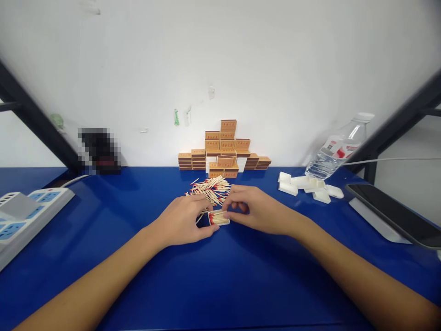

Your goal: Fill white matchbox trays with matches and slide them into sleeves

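A small white matchbox tray (219, 218) filled with red-tipped matches lies on the blue table (220, 280) between my hands. My left hand (184, 220) curls around its left end, thumb along the near side. My right hand (257, 209) pinches its right end with fingers bent together. Just behind the tray lies a loose heap of matches (211, 188).
Orange matchboxes (225, 149) are stacked against the white wall. Several empty white trays (306, 186) lie at the right, beside a tilted plastic water bottle (339, 149). A dark phone (396, 214) lies at the far right, a white power strip (27, 214) at the far left.
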